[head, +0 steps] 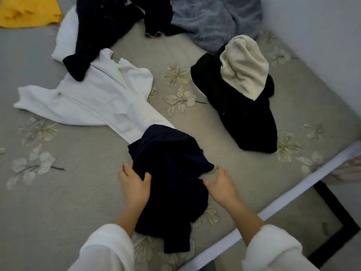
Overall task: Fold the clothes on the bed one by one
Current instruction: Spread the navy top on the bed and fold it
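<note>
A crumpled dark navy garment (172, 173) lies on the grey floral bedspread (68, 192) right in front of me. My left hand (134, 184) grips its left edge. My right hand (220, 184) pinches its right edge, fingers closed on the fabric. A white garment (93, 100) is spread out behind it, partly under the navy one. Another dark garment (101, 30) lies over the white one's far end. At the right sits a black garment (244, 118) with a cream one (244, 69) on top.
A grey-blue fluffy blanket (213, 18) is bunched at the far side, and a yellow cloth (27, 10) sits at the far left corner. The bed's white edge (273, 210) runs diagonally at the right, with floor and a dark-bordered mat (336, 227) beyond. A wall closes the right side.
</note>
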The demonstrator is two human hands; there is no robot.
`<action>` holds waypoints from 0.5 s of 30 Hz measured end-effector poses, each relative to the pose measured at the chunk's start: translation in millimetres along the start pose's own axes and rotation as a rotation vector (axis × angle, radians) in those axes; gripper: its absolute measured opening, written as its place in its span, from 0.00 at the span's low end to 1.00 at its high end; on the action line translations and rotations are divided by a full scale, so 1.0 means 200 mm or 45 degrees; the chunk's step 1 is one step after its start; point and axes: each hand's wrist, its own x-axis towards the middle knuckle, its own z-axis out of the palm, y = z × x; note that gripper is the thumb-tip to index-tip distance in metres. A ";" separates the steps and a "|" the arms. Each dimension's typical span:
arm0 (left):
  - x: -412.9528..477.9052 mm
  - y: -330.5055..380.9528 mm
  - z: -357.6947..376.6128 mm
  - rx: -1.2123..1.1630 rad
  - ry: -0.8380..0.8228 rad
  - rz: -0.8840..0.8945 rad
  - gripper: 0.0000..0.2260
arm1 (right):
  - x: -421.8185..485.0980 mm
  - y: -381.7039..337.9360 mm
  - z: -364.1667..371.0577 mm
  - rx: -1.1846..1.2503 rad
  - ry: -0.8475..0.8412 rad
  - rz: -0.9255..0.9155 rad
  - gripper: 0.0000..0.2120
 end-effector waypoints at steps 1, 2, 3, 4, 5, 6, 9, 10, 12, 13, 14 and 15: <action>0.04 0.00 0.02 -0.043 0.008 -0.104 0.38 | 0.06 -0.01 0.01 0.056 0.038 0.077 0.36; 0.08 0.01 0.05 -0.081 0.013 -0.196 0.38 | 0.12 0.00 0.02 0.147 0.054 0.168 0.39; 0.12 0.00 0.08 -0.109 0.022 -0.257 0.36 | 0.18 -0.01 0.03 0.290 0.036 0.262 0.41; 0.14 0.00 0.10 -0.125 0.032 -0.281 0.32 | 0.24 0.00 0.05 0.470 -0.019 0.365 0.41; 0.17 -0.01 0.12 -0.151 0.060 -0.273 0.26 | 0.30 0.00 0.07 0.654 -0.083 0.438 0.38; 0.17 -0.01 0.14 -0.193 0.108 -0.249 0.19 | 0.34 0.00 0.09 0.795 -0.140 0.471 0.32; 0.15 0.05 0.08 -0.467 0.250 -0.277 0.07 | 0.42 -0.03 0.06 0.922 -0.119 0.409 0.06; 0.15 0.08 0.04 -0.554 0.274 -0.292 0.08 | 0.43 -0.07 0.02 0.978 -0.099 0.379 0.01; 0.14 0.13 -0.07 -0.694 0.283 -0.305 0.08 | 0.45 -0.20 -0.09 1.156 -0.111 0.299 0.03; 0.13 0.16 -0.12 -0.736 0.248 -0.312 0.08 | 0.44 -0.27 -0.15 1.223 -0.137 0.225 0.04; 0.12 0.18 -0.16 -0.749 0.183 -0.319 0.08 | 0.41 -0.35 -0.21 1.255 -0.177 0.136 0.04; 0.10 0.21 -0.19 -0.735 0.089 -0.325 0.07 | 0.38 -0.42 -0.28 1.274 -0.230 0.037 0.05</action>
